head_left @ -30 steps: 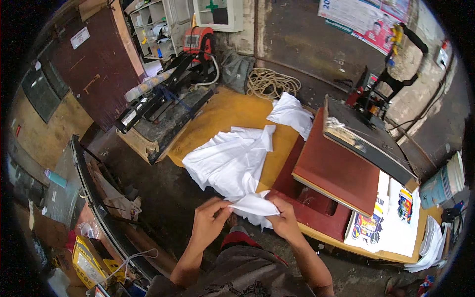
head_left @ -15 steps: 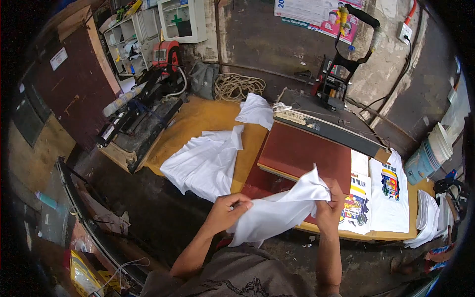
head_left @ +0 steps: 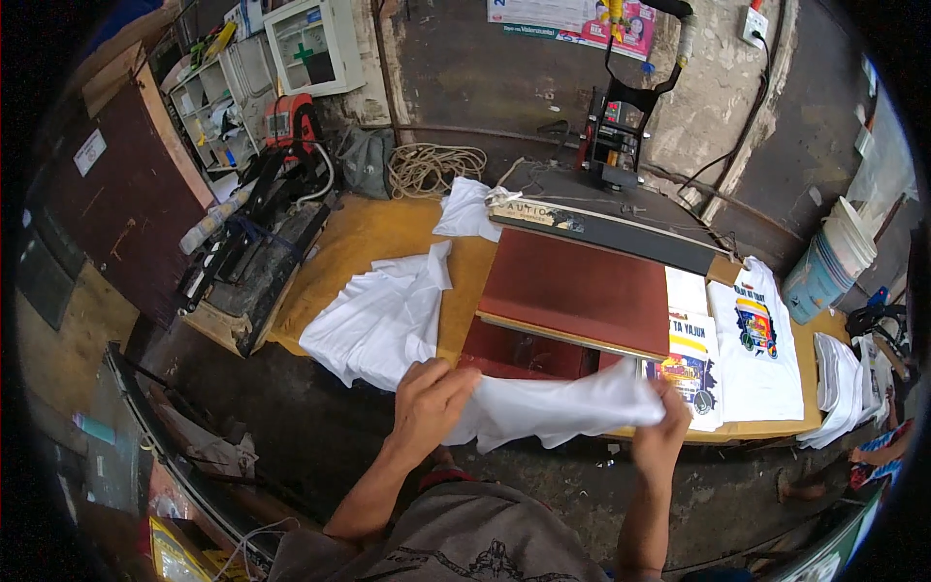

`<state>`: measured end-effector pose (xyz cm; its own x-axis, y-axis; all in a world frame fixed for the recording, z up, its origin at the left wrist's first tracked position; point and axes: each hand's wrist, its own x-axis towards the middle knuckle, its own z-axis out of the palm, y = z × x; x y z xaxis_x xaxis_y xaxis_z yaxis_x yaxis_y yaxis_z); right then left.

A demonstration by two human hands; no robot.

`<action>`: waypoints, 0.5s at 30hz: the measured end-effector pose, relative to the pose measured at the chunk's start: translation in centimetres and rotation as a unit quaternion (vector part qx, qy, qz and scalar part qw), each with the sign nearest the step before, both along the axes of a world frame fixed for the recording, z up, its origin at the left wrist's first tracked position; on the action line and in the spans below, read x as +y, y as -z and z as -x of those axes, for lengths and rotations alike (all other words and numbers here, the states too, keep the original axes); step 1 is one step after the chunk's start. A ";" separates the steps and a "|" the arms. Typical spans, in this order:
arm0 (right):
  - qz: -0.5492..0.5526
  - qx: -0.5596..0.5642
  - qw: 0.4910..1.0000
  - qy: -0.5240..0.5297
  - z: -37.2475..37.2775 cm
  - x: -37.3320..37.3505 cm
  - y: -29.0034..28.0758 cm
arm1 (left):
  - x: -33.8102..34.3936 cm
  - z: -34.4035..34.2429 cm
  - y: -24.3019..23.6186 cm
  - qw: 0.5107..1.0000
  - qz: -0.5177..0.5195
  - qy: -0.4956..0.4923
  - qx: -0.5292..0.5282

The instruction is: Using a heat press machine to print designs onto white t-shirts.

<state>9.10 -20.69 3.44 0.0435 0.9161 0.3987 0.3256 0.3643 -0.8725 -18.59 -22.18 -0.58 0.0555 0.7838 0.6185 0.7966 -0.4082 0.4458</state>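
A limp white shirt (head_left: pixel 553 412) hangs stretched between my hands, in front of the press and blurred by motion. My left hand (head_left: pixel 432 398) is closed on its left end, fingers pinched together. At the other end my right hand (head_left: pixel 661 432) grips a corner. Just beyond the cloth is a press with a reddish-brown flat upper plate (head_left: pixel 582 291) over a dark red lower bed (head_left: pixel 519 354). A heap of white shirts (head_left: pixel 373 315) lies to the left of the press. Right of it lie a white printed piece (head_left: pixel 693 339) and a printed white shirt (head_left: pixel 766 335).
A second press (head_left: pixel 262 233) stands at the left of the yellow-brown tabletop (head_left: pixel 349 223). Coiled rope (head_left: pixel 434 170) and another white cloth (head_left: pixel 465 209) lie at the back. Stacked buckets (head_left: pixel 829 262) and folded white cloths (head_left: pixel 836 383) are at right. A dark frame (head_left: pixel 179 451) stands at lower left.
The shirt has been drawn out straighter and lower between my hands, its raised peak now down. My right hand has dropped a little. The view has shifted slightly right.
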 end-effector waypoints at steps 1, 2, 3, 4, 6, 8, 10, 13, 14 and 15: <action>-0.029 -0.103 0.994 -0.029 -1.6 -2.3 4.2 | 0.5 -0.4 0.2 1.000 -0.004 0.007 -0.002; -0.020 -0.073 0.959 -0.272 -0.7 -3.6 0.6 | 1.1 -1.1 0.5 0.997 0.027 0.007 -0.065; 0.081 -0.121 0.860 -0.489 0.0 -4.0 -1.0 | 1.2 -1.3 0.7 0.990 0.057 0.006 -0.132; 0.043 -0.138 0.792 -0.593 2.3 -4.3 -0.1 | 1.1 -1.6 0.8 0.933 0.181 0.076 -0.301; -0.079 -0.151 0.832 -0.529 3.8 -4.0 -0.2 | 0.4 -1.2 3.5 0.843 0.317 0.182 -0.395; -0.090 -0.136 0.905 -0.394 4.6 -2.1 0.6 | -1.3 -2.2 3.5 0.670 0.463 0.235 -0.530; -0.005 -0.053 0.932 -0.357 4.7 0.1 2.4 | -2.1 -3.8 2.8 0.616 0.472 0.268 -0.571; 0.185 -0.037 0.883 -0.430 4.0 0.1 7.2 | -2.6 -2.9 3.9 0.517 0.497 0.336 -0.610; 0.185 -0.034 0.888 -0.419 3.5 0.2 7.4 | -2.3 -2.6 3.9 0.524 0.488 0.335 -0.613; 0.203 -0.086 0.868 -0.444 3.3 0.1 7.0 | -2.4 -2.1 3.8 0.533 0.475 0.327 -0.619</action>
